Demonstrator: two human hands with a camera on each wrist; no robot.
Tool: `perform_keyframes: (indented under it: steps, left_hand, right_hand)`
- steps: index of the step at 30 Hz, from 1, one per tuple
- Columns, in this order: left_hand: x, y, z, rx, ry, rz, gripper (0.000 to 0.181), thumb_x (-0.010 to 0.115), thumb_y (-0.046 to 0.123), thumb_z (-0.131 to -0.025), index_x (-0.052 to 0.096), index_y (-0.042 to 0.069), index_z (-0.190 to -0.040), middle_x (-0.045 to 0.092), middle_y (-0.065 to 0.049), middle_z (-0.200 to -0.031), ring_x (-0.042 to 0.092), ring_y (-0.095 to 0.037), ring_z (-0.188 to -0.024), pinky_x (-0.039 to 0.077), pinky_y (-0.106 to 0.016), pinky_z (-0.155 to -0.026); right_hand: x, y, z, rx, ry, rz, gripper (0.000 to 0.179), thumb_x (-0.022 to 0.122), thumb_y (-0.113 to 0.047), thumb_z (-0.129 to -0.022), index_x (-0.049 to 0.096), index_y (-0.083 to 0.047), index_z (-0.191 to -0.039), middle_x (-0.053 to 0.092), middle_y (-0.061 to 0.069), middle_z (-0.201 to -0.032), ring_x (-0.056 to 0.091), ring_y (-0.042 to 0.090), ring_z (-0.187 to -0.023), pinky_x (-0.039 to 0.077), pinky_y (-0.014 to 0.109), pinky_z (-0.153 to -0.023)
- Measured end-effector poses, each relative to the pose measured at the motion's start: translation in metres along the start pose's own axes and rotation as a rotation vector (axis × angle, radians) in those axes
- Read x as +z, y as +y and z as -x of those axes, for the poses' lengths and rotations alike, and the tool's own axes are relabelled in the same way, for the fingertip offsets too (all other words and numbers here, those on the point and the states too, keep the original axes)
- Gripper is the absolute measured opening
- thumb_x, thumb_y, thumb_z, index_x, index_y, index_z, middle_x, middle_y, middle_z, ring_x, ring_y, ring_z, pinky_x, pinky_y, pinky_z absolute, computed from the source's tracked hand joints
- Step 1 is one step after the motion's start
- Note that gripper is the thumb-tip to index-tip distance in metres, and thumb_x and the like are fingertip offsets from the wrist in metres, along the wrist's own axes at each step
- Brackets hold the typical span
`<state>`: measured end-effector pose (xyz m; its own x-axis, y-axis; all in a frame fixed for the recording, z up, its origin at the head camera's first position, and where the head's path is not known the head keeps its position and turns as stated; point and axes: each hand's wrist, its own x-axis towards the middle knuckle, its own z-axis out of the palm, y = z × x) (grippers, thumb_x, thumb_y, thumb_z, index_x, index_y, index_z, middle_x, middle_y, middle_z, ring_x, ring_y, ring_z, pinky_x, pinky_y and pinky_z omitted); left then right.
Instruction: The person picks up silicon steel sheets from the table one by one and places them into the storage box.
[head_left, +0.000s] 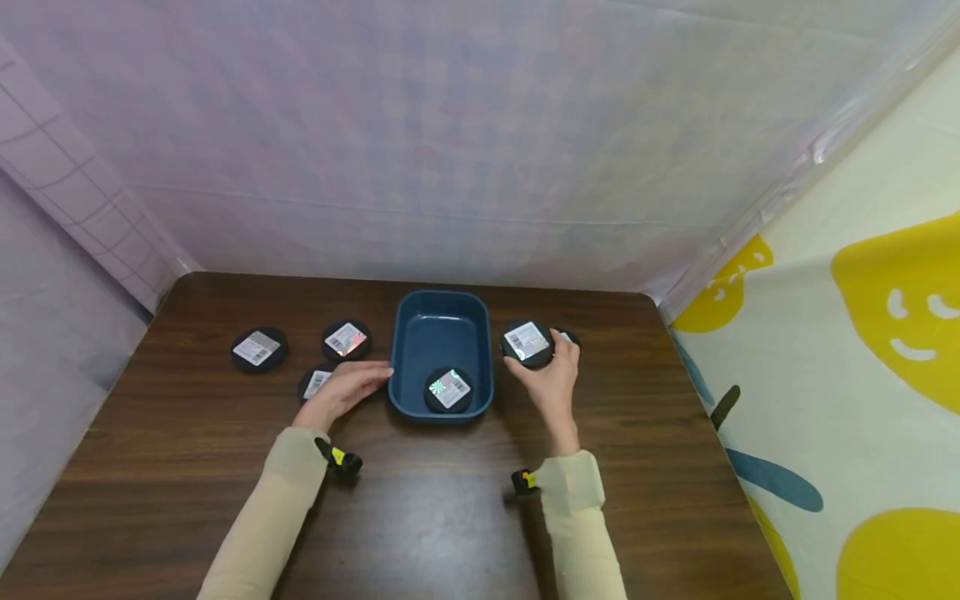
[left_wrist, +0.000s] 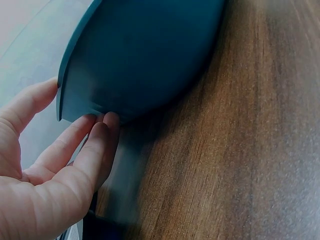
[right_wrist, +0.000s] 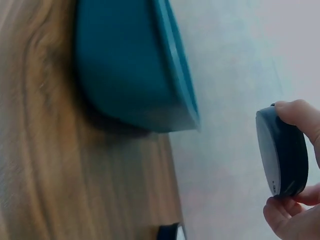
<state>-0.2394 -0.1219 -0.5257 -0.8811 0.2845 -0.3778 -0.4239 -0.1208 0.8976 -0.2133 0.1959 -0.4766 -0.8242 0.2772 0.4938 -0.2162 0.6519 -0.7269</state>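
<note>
A round black disc with a white barcode label [head_left: 527, 342] is pinched between the thumb and fingers of my right hand [head_left: 557, 383], raised above the table right of a blue rectangular tray [head_left: 441, 417]. In the right wrist view the held disc [right_wrist: 290, 150] is seen edge-on, thick and flat-sided. My left hand [head_left: 347, 390] touches the tray's left side; in the left wrist view its thumb is at the rim and its relaxed fingertips [left_wrist: 111, 119] rest against the outer wall. Inside the tray, at its near end, lies another labelled black disc [head_left: 449, 390].
Left of the tray lie a far-left disc [head_left: 258, 348], a second disc [head_left: 347, 340] and a third [head_left: 315, 382] partly hidden by my left hand. Another disc [head_left: 572, 337] shows behind my right fingers. A fabric-covered wall [head_left: 450, 167] borders the brown wooden table [head_left: 420, 517] at the back.
</note>
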Motion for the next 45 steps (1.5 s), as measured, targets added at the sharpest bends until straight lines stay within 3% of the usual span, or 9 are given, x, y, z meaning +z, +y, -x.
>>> perform_keyframes:
  steps: [8,16,27,39,45]
  left_hand:
    - [-0.001,-0.003,0.003,0.000,0.013,0.033,0.056,0.062,0.003,-0.088,0.036,-0.015,-0.135,0.039,-0.027,-0.140,0.059,0.000,-0.090,0.046,-0.022,-0.091]
    - [-0.003,-0.004,0.001,0.008,0.010,0.041,0.056,0.062,0.003,-0.088,0.036,-0.016,-0.134,0.045,-0.024,-0.136,0.059,0.000,-0.090,0.047,-0.021,-0.090]
    - [-0.002,-0.004,0.000,0.007,0.011,0.052,0.057,0.063,0.003,-0.088,0.036,-0.016,-0.134,0.052,-0.019,-0.130,0.059,-0.001,-0.090,0.049,-0.017,-0.083]
    - [0.000,-0.001,-0.001,0.012,0.005,0.025,0.057,0.061,0.004,-0.089,0.034,-0.017,-0.135,0.042,-0.026,-0.138,0.057,0.000,-0.090,0.047,-0.019,-0.087]
    - [0.000,-0.001,-0.001,0.021,-0.002,0.026,0.058,0.061,0.004,-0.089,0.033,-0.018,-0.135,0.046,-0.023,-0.135,0.058,-0.001,-0.091,0.048,-0.017,-0.084]
  right_hand:
    - [-0.002,-0.022,0.000,-0.043,-0.021,0.028,0.081,0.090,-0.024,-0.055,0.054,0.009,-0.120,0.050,0.027,-0.109,0.045,0.040,-0.104,0.041,0.049,-0.089]
    - [0.001,-0.042,0.002,-0.094,-0.029,0.017,0.080,0.090,-0.026,-0.054,0.056,0.007,-0.118,0.053,0.025,-0.106,0.050,0.036,-0.098,0.041,0.049,-0.085]
    - [0.013,-0.064,0.009,-0.085,-0.052,-0.056,0.080,0.091,-0.025,-0.054,0.056,0.006,-0.118,0.052,0.021,-0.107,0.051,0.033,-0.098,0.045,0.044,-0.087]
    - [0.021,-0.079,0.013,-0.076,-0.086,-0.103,0.080,0.091,-0.026,-0.055,0.056,0.004,-0.120,0.051,0.018,-0.108,0.052,0.028,-0.097,0.047,0.040,-0.084]
    - [0.024,-0.081,0.015,-0.071,-0.104,-0.107,0.080,0.091,-0.026,-0.056,0.055,0.005,-0.121,0.051,0.018,-0.109,0.052,0.028,-0.097,0.048,0.041,-0.083]
